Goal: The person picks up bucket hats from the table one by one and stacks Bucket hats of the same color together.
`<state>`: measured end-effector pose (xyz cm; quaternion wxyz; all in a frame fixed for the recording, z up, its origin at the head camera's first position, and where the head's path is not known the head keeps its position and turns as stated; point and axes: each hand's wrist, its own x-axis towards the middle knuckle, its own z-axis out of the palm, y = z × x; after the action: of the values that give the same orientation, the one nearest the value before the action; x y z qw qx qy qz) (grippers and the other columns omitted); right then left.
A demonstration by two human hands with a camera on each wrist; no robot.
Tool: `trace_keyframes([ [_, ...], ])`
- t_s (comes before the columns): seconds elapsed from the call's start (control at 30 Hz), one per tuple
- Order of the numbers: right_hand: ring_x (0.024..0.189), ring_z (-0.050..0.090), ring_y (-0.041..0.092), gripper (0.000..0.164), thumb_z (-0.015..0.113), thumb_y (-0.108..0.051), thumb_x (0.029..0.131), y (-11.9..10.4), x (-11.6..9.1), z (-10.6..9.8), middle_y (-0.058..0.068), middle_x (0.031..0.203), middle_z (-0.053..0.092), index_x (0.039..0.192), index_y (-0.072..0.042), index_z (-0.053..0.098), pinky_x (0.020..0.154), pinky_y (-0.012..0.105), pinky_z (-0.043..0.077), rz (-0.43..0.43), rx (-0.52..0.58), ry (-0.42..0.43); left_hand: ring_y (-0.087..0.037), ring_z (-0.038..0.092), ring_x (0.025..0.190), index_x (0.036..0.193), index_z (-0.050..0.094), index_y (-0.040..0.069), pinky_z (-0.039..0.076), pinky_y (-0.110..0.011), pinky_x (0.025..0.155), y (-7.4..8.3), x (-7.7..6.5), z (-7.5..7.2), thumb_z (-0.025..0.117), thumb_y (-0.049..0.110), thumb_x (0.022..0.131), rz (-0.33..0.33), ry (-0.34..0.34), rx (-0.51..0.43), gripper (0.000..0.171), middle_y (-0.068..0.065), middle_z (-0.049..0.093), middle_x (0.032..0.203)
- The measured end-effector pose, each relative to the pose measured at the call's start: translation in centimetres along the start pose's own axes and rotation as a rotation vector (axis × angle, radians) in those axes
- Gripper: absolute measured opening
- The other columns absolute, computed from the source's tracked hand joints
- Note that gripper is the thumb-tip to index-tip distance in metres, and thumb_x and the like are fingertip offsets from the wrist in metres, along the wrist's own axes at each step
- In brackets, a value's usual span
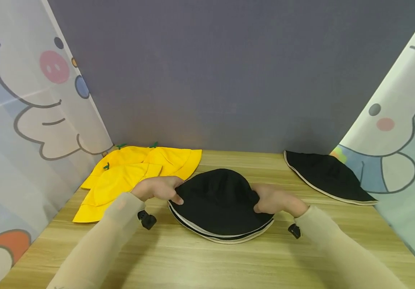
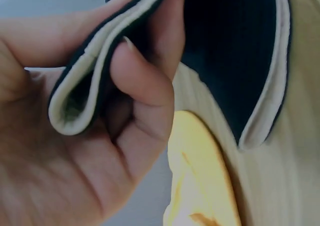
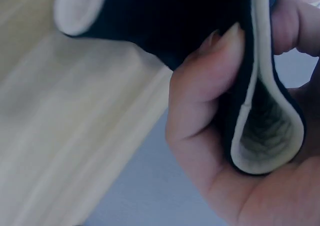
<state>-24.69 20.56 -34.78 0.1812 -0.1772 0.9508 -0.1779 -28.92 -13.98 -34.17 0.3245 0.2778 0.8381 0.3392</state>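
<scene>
My left hand [image 1: 160, 188] and right hand [image 1: 274, 199] grip a black bucket hat [image 1: 218, 204] from its two sides at the middle of the table. Directly beneath it shows the pale-edged brim of a second black hat [image 1: 237, 241]. In the left wrist view, thumb and fingers pinch the folded brim [image 2: 95, 51], black outside with a cream edge. The right wrist view has the opposite brim fold [image 3: 245, 106] pinched the same way. The lower hat [image 3: 145, 16] lies beyond the fingers there.
Several yellow hats [image 1: 120, 182] with green sprout tips overlap at the left rear of the wooden table [image 1: 207, 267]. Another black hat [image 1: 328, 172] lies folded flat at the right rear. A grey panel [image 1: 229, 80] stands behind, with cartoon-printed cloths on both sides.
</scene>
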Motion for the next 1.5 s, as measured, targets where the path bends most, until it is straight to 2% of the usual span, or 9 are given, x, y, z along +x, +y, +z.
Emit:
trace_keyframes([
  [0.17, 0.105, 0.049, 0.024, 0.061, 0.064, -0.009, 0.071, 0.7, 0.7, 1.6, 0.010, 0.120, 0.052, 0.127, 0.002, 0.044, 0.085, 0.039, 0.042, 0.014, 0.030, -0.005, -0.013, 0.052, 0.099, 0.119, 0.054, 0.009, 0.040, -0.036, 0.090, -0.9, 0.8, 0.7, 0.065, 0.005, 0.080, -0.053, 0.026, 0.056, 0.041, 0.003, 0.058, 0.110],
  [0.33, 0.107, 0.048, 0.026, 0.063, 0.066, -0.010, 0.069, 0.9, 0.9, 2.4, 0.013, 0.122, 0.051, 0.126, 0.005, 0.044, 0.088, 0.041, 0.041, 0.046, 0.009, 0.007, -0.018, 0.055, 0.085, 0.111, 0.054, 0.005, 0.049, -0.033, 0.071, -1.5, 1.6, 1.6, 0.068, 0.005, 0.077, -0.152, 0.070, 0.096, 0.036, -0.003, 0.056, 0.101],
  [0.47, 0.108, 0.047, 0.027, 0.062, 0.067, -0.009, 0.070, 0.9, 1.0, 2.5, 0.015, 0.123, 0.050, 0.126, 0.005, 0.044, 0.088, 0.042, 0.040, 0.059, -0.016, 0.001, -0.020, 0.056, 0.074, 0.106, 0.053, 0.002, 0.051, -0.031, 0.060, -1.1, 2.1, 2.1, 0.068, 0.004, 0.076, -0.228, 0.077, 0.113, 0.034, -0.007, 0.054, 0.095],
  [0.67, 0.104, 0.050, 0.027, 0.058, 0.066, -0.008, 0.070, 0.9, 1.4, 2.5, 0.014, 0.118, 0.053, 0.124, 0.004, 0.047, 0.087, 0.041, 0.041, 0.057, -0.058, -0.002, -0.020, 0.054, 0.058, 0.091, 0.055, 0.005, 0.050, -0.032, 0.054, 0.7, 2.3, 3.1, 0.064, 0.010, 0.074, -0.308, 0.133, 0.317, 0.020, -0.006, 0.054, 0.079],
  [0.77, 0.107, 0.048, 0.028, 0.061, 0.065, -0.008, 0.071, 1.1, 1.5, 2.4, 0.015, 0.121, 0.052, 0.126, 0.005, 0.044, 0.089, 0.042, 0.041, 0.061, -0.055, -0.016, -0.020, 0.051, 0.060, 0.087, 0.054, 0.006, 0.046, -0.031, 0.055, 1.4, 2.1, 3.7, 0.064, 0.017, 0.073, -0.325, 0.189, 0.433, 0.020, -0.005, 0.052, 0.074],
  [0.87, 0.106, 0.049, 0.028, 0.060, 0.064, -0.007, 0.071, 1.6, 1.6, 2.2, 0.015, 0.120, 0.052, 0.126, 0.006, 0.044, 0.088, 0.043, 0.041, 0.055, -0.054, -0.021, -0.022, 0.050, 0.072, 0.098, 0.054, 0.004, 0.043, -0.034, 0.062, 1.8, 2.2, 4.2, 0.065, 0.024, 0.072, -0.335, 0.256, 0.547, 0.034, -0.007, 0.054, 0.086],
  [1.0, 0.097, 0.052, 0.024, 0.053, 0.065, -0.009, 0.071, 2.5, 1.8, 1.8, 0.010, 0.110, 0.056, 0.121, 0.003, 0.048, 0.082, 0.041, 0.043, 0.068, -0.064, -0.011, -0.026, 0.044, 0.088, 0.115, 0.049, 0.001, 0.042, -0.040, 0.071, 2.1, 2.8, 4.8, 0.063, 0.030, 0.075, -0.343, 0.316, 0.634, 0.051, -0.011, 0.048, 0.102],
  [1.23, 0.095, 0.052, 0.024, 0.052, 0.067, -0.012, 0.073, 3.0, 1.7, 1.4, 0.008, 0.107, 0.056, 0.120, -0.001, 0.048, 0.081, 0.042, 0.044, 0.105, -0.071, 0.002, -0.028, 0.041, 0.087, 0.106, 0.058, 0.002, 0.042, -0.040, 0.070, 2.1, 4.1, 5.5, 0.057, 0.024, 0.080, -0.349, 0.322, 0.705, 0.034, -0.012, 0.046, 0.098],
  [1.5, 0.093, 0.053, 0.024, 0.044, 0.067, -0.009, 0.073, 2.8, 1.8, 1.0, 0.009, 0.104, 0.057, 0.114, -0.002, 0.053, 0.080, 0.041, 0.045, 0.089, -0.158, 0.045, -0.029, 0.051, 0.085, 0.101, 0.060, 0.007, 0.046, -0.040, 0.069, 2.2, 4.7, 5.3, 0.066, 0.022, 0.080, -0.376, 0.342, 0.732, 0.027, -0.011, 0.054, 0.097],
])
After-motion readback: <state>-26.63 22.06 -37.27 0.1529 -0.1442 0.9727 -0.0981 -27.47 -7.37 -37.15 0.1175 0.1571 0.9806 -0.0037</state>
